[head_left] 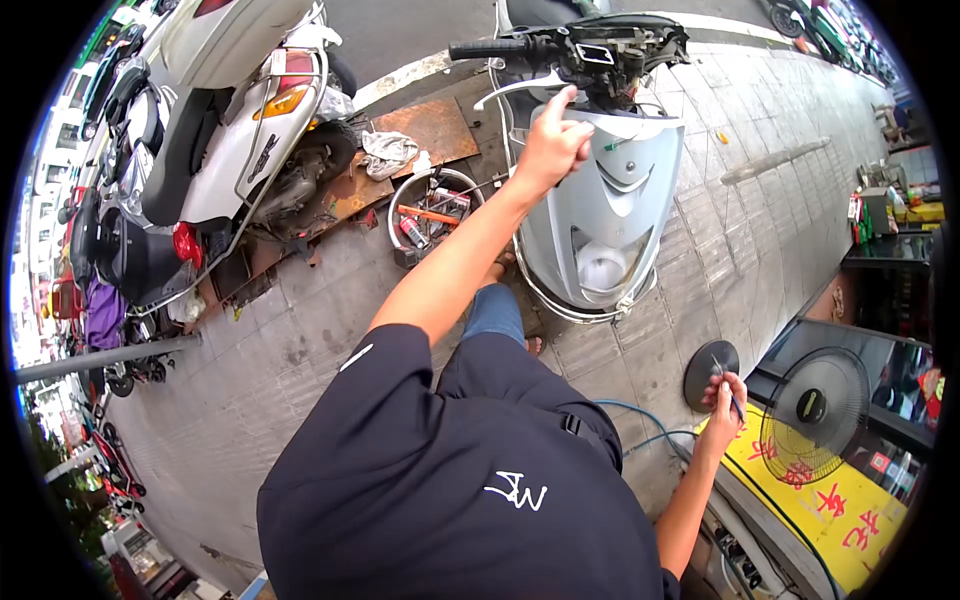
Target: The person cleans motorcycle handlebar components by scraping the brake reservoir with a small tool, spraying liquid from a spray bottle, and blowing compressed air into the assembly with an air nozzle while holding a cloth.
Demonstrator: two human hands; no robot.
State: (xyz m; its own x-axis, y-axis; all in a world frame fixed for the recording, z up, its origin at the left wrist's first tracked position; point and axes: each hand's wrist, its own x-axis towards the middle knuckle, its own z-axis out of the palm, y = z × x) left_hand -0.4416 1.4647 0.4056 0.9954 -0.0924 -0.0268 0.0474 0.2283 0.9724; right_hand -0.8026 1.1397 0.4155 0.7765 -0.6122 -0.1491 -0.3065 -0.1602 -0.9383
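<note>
A pale silver-blue scooter [625, 215] stands before me, its handlebar area uncovered so that dark parts and wires [625, 80] show. My left hand [553, 148] is at the top of its front panel, just below the white brake lever [520, 88]. The index finger points forward while the other fingers curl in; whether they hold something small is hidden. Off to the right, my right hand [722, 408] is closed around a slim screwdriver-like tool [738, 406] with a dark handle. A thin metal shaft sticks out beyond the fingers.
A tyre-like ring [437, 205] holding spray cans and tools lies left of the scooter. Another white scooter [225, 150] is parked at left by a rusty board [430, 130]. At right stand a fan [815, 405], a yellow sign [830, 500] and a blue hose [640, 410].
</note>
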